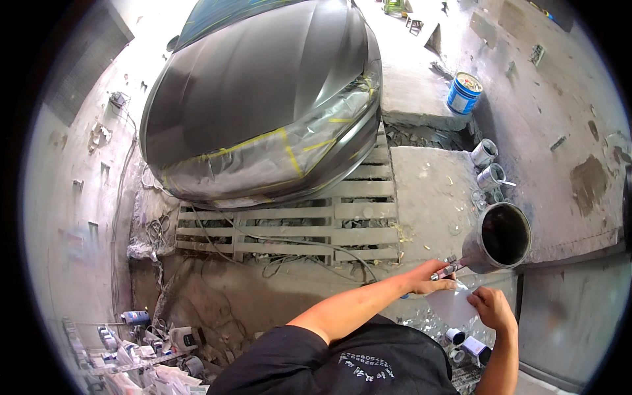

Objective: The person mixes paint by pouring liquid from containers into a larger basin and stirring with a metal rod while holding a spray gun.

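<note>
The spray gun point(446, 270) is at the lower right, in front of the person and well apart from the car point(257, 92). Its parts are shiny bare metal, and its big round cup point(475, 249) is silvery grey outside, smudged along the wall, with a pale rim and a very dark inside. The cup's open mouth faces up toward the camera, tipped a little to the right; the gun's slim metal body runs from the cup's base down and left, its knobbed end pointing lower left. The left hand point(429, 277) has its grip closed around the gun below that metal part, fingers curled. The right hand point(492, 308) pinches the edge of a thin white sheet point(453, 307) between thumb and bent fingers, just below the cup. The left hand hides the gun's handle, and the trigger cannot be made out. The cup's contents are too dark to tell, and glare blurs the sheet's shape.
</note>
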`<action>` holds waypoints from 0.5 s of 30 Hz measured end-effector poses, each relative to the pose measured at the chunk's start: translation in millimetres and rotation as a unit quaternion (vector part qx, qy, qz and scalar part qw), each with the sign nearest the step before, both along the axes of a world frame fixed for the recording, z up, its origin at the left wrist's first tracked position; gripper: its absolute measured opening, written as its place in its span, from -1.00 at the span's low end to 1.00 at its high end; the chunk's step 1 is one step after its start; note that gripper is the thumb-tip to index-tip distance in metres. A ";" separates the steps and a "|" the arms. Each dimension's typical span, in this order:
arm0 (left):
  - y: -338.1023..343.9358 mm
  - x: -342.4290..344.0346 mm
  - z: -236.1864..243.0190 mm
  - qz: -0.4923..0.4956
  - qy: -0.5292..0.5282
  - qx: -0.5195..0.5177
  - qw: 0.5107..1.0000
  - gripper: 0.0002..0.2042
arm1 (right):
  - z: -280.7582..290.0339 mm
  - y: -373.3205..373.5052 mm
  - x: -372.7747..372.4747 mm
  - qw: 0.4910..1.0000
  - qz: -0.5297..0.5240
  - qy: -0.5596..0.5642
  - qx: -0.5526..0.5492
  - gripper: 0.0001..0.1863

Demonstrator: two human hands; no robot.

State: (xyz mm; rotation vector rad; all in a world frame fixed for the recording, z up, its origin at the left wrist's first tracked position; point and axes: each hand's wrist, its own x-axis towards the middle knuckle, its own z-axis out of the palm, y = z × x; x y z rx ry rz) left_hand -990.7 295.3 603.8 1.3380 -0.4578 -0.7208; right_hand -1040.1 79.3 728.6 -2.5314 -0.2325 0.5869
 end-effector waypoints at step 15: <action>-1.7 -65.3 8.8 0.109 0.047 0.044 0.992 -0.79 | -29.3 -67.6 -65.9 0.980 -0.137 0.017 0.140 -0.80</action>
